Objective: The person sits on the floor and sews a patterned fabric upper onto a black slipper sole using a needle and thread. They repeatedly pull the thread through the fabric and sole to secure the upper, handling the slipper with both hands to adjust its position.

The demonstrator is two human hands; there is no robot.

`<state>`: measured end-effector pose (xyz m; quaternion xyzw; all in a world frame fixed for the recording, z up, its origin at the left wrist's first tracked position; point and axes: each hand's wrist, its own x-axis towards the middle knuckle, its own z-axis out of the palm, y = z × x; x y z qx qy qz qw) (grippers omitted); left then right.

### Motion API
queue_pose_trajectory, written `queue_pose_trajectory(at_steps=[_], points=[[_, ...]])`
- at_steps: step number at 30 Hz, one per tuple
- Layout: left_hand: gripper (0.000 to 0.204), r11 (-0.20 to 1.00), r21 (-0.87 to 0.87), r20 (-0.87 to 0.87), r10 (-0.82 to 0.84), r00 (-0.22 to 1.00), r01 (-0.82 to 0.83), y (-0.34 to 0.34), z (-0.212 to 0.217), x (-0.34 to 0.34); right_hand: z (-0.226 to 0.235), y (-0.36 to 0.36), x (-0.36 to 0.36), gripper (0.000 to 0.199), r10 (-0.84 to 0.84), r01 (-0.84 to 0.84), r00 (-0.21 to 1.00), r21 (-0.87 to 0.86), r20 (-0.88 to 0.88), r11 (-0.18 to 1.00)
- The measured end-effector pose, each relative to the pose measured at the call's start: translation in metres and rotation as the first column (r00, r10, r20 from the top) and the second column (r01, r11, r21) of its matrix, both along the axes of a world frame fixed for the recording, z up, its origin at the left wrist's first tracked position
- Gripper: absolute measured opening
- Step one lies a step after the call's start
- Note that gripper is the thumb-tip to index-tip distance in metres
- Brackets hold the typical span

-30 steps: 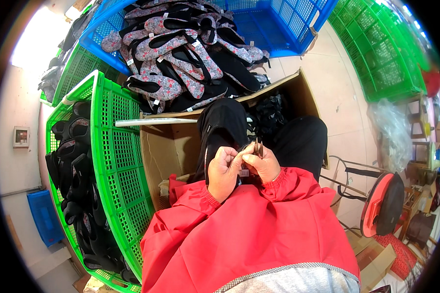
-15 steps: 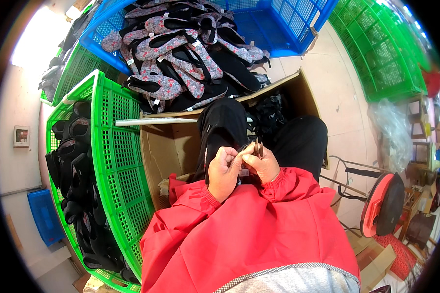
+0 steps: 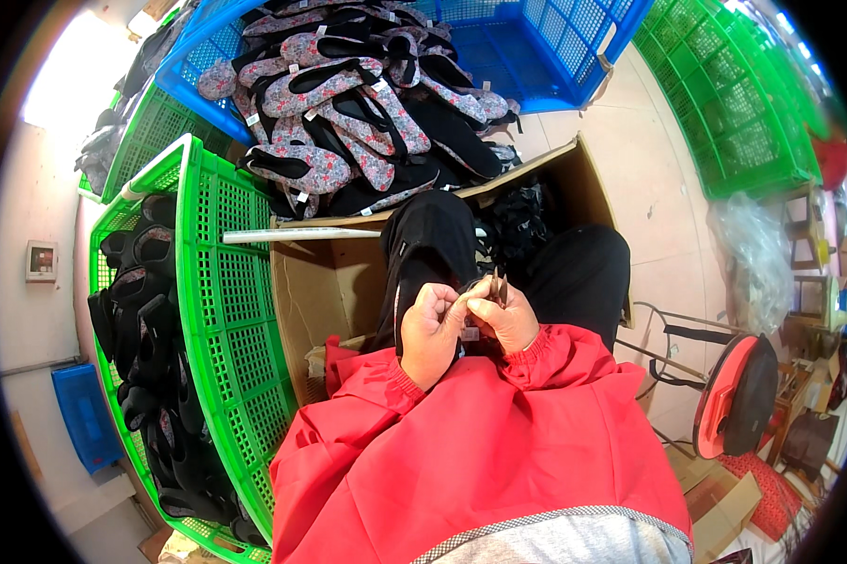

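Over my lap my two hands meet, fingertips close together. My left hand (image 3: pixel 430 334) is closed in a pinch on a black slipper (image 3: pixel 414 274) with a patterned edge, mostly hidden by my hands and dark against my trousers. A small white tag (image 3: pixel 470 333) shows between the hands. My right hand (image 3: pixel 506 321) is closed around small metal thread snips (image 3: pixel 500 288), whose two points stick up past the fingers. Thumb and forefinger of that hand touch the left fingertips. Whatever lies between the fingertips is too small to make out.
An open cardboard box (image 3: pixel 325 273) with dark scraps (image 3: pixel 519 221) stands before my knees, a white pipe (image 3: pixel 297 235) across it. Floral slippers (image 3: pixel 325 89) heap by a blue crate (image 3: pixel 508 56). A green crate (image 3: pixel 240 310) of black slippers is left, a round stool (image 3: pixel 738 395) right.
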<state>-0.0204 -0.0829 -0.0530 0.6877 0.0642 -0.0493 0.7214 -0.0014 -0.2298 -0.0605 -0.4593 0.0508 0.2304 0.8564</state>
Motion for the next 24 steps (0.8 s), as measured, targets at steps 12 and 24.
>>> queue_pose_trajectory(at_steps=[12,24], points=[[0.012,0.969,0.238,0.157,0.030,0.987,-0.068,-0.003,0.001,-0.005,-0.005,0.000,-0.002,0.008,0.009,-0.008,1.000,-0.027,0.021,1.000],[0.012,0.891,0.407,0.368,0.042,0.929,-0.202,-0.005,-0.008,-0.008,-0.007,0.000,-0.002,0.010,0.014,-0.013,0.999,-0.033,0.038,0.999]])
